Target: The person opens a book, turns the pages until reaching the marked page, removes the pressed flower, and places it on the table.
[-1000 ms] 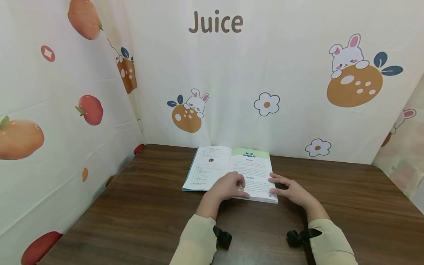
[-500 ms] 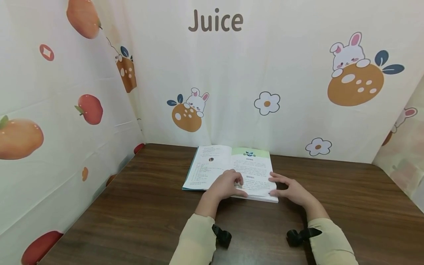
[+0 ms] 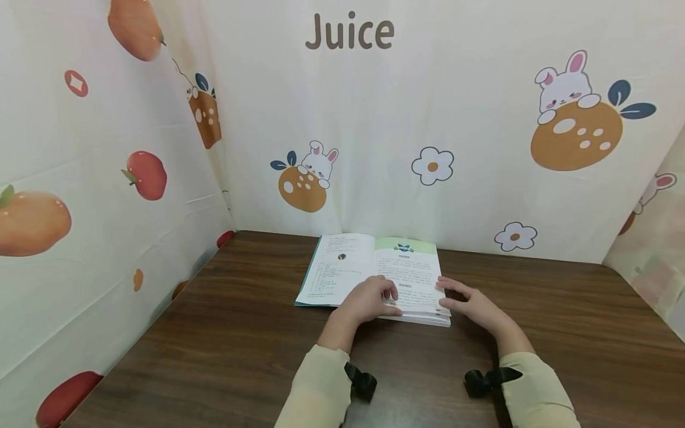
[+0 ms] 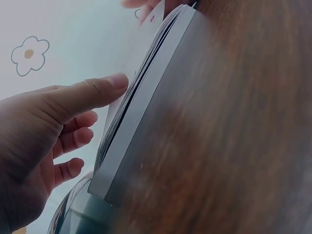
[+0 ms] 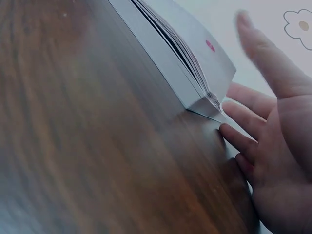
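An open book [image 3: 409,279] with white printed pages lies near the back of the table, its right page topped by a green band. My left hand [image 3: 369,299] rests over the lower middle of the book, fingers loosely bent. In the left wrist view its thumb [image 4: 105,90] touches the pages at the bottom edge. My right hand [image 3: 473,306] is at the right edge of the book. Its fingertips [image 5: 231,109] touch the page edges at the corner, while the thumb [image 5: 258,44] stands raised apart from the page. Some upper pages [image 5: 195,44] bow up from the stack beneath.
The brown wooden table [image 3: 225,351] extends around the book. Behind it hangs a white curtain [image 3: 374,119] printed with fruit, rabbits and flowers, close to the book's far edge. Black straps with small devices [image 3: 364,385] sit on both wrists.
The upper pages at the lower right corner have lifted from those below. My right thumb has come away from the page, and the right hand has shifted slightly. The left hand stays nearly in place.
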Tool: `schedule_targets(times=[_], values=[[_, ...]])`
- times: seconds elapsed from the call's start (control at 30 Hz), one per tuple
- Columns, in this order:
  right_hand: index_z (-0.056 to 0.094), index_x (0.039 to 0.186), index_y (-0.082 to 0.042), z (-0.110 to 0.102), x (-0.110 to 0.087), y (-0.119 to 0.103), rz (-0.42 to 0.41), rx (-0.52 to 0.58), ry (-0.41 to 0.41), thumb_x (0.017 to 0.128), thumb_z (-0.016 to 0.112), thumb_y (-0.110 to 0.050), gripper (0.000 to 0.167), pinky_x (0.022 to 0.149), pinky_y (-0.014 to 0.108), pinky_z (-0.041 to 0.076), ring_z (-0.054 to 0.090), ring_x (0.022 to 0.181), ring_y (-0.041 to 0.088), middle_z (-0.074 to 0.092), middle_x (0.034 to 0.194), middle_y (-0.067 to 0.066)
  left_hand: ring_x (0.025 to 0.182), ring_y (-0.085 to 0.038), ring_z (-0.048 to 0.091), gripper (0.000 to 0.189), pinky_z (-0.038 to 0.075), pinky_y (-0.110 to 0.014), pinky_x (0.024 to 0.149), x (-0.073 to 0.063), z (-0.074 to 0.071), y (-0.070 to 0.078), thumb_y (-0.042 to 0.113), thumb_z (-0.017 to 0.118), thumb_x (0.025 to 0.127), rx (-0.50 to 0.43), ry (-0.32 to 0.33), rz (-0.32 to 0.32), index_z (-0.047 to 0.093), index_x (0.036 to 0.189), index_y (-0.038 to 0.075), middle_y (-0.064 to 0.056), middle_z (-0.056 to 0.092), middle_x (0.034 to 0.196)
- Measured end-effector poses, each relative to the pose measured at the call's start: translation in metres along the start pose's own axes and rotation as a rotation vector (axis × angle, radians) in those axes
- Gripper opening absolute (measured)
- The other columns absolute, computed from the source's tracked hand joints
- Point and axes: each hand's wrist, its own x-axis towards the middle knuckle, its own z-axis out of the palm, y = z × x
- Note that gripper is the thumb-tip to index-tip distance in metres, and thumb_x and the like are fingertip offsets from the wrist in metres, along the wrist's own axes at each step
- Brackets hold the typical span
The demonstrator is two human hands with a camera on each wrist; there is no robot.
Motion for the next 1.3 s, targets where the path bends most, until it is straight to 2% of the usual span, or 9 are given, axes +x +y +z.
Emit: schedule_targets(times=[0.17,0.23,0.33,0.57,0.8,1.03,1.17,1.3], values=[[0.025,0.146,-0.009,-0.002,-0.002,0.002,-0.049,0.046,-0.035,0.077,0.073,-0.031,0.087,0.096,0.068,0.015,0.017,0.133,0.044,0.021,0.148,0.023,0.07,-0.007,0.046,0.014,0.039,-0.021,0.063,0.0,-0.001,0.001,0.029,0.075,0.077,0.009,0.006,-0.002,0.067,0.082,0.019,0.01,0.052,0.075],[0.021,0.146,-0.008,-0.002,-0.002,0.002,-0.052,0.066,-0.045,0.075,0.075,-0.029,0.092,0.098,0.067,0.014,0.018,0.133,0.043,0.022,0.146,0.024,0.069,-0.007,0.046,0.009,0.039,-0.021,0.061,0.001,-0.001,0.002,0.026,0.071,0.08,0.018,0.017,-0.003,0.071,0.085,0.019,0.011,0.053,0.074],[0.019,0.146,-0.008,-0.003,-0.002,0.0,-0.05,0.055,-0.049,0.073,0.077,-0.027,0.096,0.098,0.067,0.013,0.017,0.132,0.044,0.022,0.146,0.026,0.067,-0.007,0.047,0.011,0.039,-0.021,0.059,0.003,-0.001,0.004,0.024,0.066,0.083,0.041,0.044,-0.003,0.074,0.09,0.019,0.013,0.055,0.074],[0.012,0.147,-0.005,-0.002,-0.001,-0.003,-0.049,0.037,-0.036,0.073,0.078,-0.026,0.102,0.098,0.066,0.013,0.019,0.132,0.043,0.021,0.146,0.026,0.067,-0.005,0.048,0.015,0.039,-0.021,0.06,0.006,0.001,0.009,0.029,0.066,0.084,0.093,0.106,-0.019,0.074,0.092,0.019,0.015,0.057,0.074],[0.014,0.146,-0.004,0.0,-0.001,-0.002,-0.067,0.037,-0.031,0.072,0.079,-0.024,0.1,0.099,0.065,0.012,0.018,0.133,0.043,0.022,0.146,0.025,0.068,-0.006,0.047,0.014,0.038,-0.022,0.061,0.005,0.001,0.013,0.033,0.065,0.086,0.068,0.163,-0.062,0.074,0.084,0.021,0.014,0.056,0.074],[0.017,0.146,-0.003,0.001,0.0,0.001,-0.054,0.011,-0.025,0.072,0.079,-0.03,0.1,0.1,0.065,0.012,0.016,0.133,0.044,0.021,0.146,0.025,0.072,-0.006,0.047,0.016,0.039,-0.021,0.063,0.004,-0.001,0.019,0.033,0.063,0.087,0.111,0.183,-0.034,0.075,0.086,0.022,0.012,0.061,0.081],[0.017,0.146,-0.003,0.002,0.0,0.003,-0.041,0.02,-0.03,0.072,0.079,-0.033,0.101,0.1,0.064,0.011,0.015,0.134,0.043,0.02,0.147,0.024,0.071,-0.006,0.047,0.017,0.038,-0.02,0.06,0.004,-0.002,0.021,0.033,0.063,0.087,0.094,0.202,-0.046,0.076,0.09,0.021,0.012,0.061,0.08],[0.017,0.146,-0.003,0.002,0.001,0.004,-0.04,0.033,-0.037,0.072,0.078,-0.032,0.1,0.101,0.064,0.011,0.013,0.135,0.042,0.018,0.148,0.023,0.067,-0.006,0.047,0.02,0.038,-0.02,0.056,0.004,-0.004,0.019,0.034,0.062,0.087,0.049,0.252,-0.071,0.076,0.093,0.02,0.012,0.059,0.076]])
